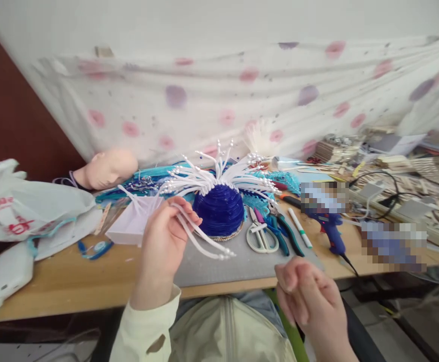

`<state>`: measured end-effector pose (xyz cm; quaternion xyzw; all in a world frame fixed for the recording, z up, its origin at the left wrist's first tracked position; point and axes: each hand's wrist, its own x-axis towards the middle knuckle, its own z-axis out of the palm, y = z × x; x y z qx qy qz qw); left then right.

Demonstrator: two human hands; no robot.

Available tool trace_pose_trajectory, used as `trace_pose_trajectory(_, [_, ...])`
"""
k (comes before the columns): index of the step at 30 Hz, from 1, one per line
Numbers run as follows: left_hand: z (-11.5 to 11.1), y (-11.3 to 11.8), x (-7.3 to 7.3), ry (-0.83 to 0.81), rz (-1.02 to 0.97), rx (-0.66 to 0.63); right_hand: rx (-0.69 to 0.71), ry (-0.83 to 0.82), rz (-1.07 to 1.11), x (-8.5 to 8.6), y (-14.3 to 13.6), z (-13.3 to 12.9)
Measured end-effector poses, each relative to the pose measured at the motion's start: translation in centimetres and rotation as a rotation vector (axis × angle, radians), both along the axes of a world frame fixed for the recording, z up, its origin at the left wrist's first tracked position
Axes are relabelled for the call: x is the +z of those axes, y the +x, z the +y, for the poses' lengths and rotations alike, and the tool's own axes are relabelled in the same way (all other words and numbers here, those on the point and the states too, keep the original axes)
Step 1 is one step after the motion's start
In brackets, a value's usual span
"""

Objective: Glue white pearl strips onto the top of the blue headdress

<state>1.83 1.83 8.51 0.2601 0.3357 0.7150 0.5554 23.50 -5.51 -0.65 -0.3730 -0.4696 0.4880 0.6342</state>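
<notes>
My left hand (170,229) pinches a few white strands (200,246) that curve down to the right and end in small pearl-like beads. Just behind them, on a grey mat (219,271), stands a dark blue dome-shaped headpiece (219,208). Many similar white beaded strands (200,181) fan out from its top, and a beaded trim runs along its lower edge. In front of the table edge, my right hand (306,289) is closed with fingers curled together; whatever it may hold is hidden. The two hands are apart, and the right one touches nothing on the table.
Right of the headpiece lie scissors (262,239), pliers (291,234), a white marker (300,229) and a blue glue gun (332,236) with a cord. At left are a white box (132,221), a blue tape dispenser (95,249), a mannequin head (108,168) and a plastic bag (27,206).
</notes>
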Motion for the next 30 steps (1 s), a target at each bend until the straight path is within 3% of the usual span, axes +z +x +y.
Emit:
trace_pose_trajectory(4, [-0.4,2.6,-1.8,-0.095,-0.111,-0.008,-0.236,0.338,-0.595,1.8,-0.8,1.2])
trace_pose_trajectory(7, [-1.0,3.7,-2.6,-0.129,-0.092,0.013,-0.269,0.497,-0.801,2.8,-2.0,2.2])
trace_pose_trajectory(14, [-1.9,4.8,-3.2,-0.13,0.085,-0.042,-0.035,0.294,-0.679,2.3,-4.4,3.2])
trace_pose_trajectory(18, [-1.9,4.8,-3.5,-0.15,0.138,-0.025,-0.084,0.301,-0.681,1.8,-4.6,3.0])
trace_pose_trajectory(22, [-2.1,4.9,-3.8,-0.191,0.046,-0.01,-0.165,0.351,-0.666,1.3,-4.4,2.5])
trace_pose_trajectory(30, [-2.4,5.2,-4.1,-0.259,-0.145,-0.009,-0.302,0.163,-0.318,0.8,-4.1,1.5])
